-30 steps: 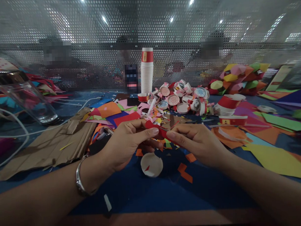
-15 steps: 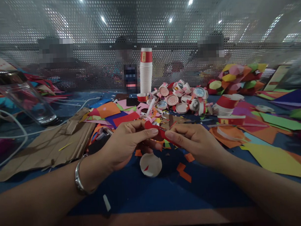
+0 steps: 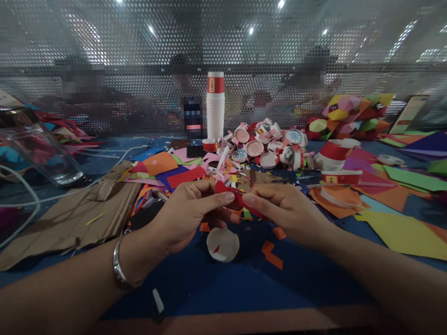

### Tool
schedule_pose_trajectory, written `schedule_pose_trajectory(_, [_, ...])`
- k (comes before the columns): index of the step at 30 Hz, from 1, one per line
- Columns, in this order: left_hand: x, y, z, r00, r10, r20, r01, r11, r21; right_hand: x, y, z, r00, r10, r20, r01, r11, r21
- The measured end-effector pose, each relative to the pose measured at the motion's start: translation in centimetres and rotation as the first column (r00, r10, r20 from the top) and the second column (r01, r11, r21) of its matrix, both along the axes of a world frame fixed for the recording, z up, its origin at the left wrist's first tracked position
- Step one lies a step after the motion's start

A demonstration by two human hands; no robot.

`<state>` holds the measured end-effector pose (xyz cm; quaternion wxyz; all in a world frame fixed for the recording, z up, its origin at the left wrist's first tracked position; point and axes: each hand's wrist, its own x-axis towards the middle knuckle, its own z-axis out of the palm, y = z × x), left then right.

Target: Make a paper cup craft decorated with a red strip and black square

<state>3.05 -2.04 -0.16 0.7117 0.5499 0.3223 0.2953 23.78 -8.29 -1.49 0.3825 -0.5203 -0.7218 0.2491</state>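
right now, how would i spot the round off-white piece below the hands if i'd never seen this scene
On the blue tabletop, find the bare left hand and bare right hand, pinching a red paper piece. Just below them in the picture lies the round off-white disc. Unlike the angular orange paper scraps to its right, it carries a small red sliver.

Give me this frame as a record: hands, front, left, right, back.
left hand: fingers pinching a red piece
right hand: pinching the same red piece
front: round white disc with red scrap on blue table
left: cardboard, glass jar
right: yellow paper
back: tall stack of cups
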Motion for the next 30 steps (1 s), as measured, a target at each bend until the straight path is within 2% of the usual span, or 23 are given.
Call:
schedule_pose_trajectory(20, [0.14,-0.04,0.24,1.000,-0.011,-0.024,0.010,0.999,-0.049,-0.24,0.32,-0.44,0.993,0.027,-0.115,-0.030,0.999,-0.025])
schedule_pose_trajectory(25, [0.24,0.16,0.16,0.997,0.070,0.018,-0.070,0.997,-0.034,-0.19,0.30,-0.73,0.951,-0.056,-0.303,0.004,0.986,-0.167])
schedule_pose_trajectory(30, [0.30,0.59,0.16,0.985,0.158,0.070,-0.158,0.987,-0.014,-0.33,0.33,-0.87,0.863,-0.089,-0.497,-0.062,0.959,-0.278])
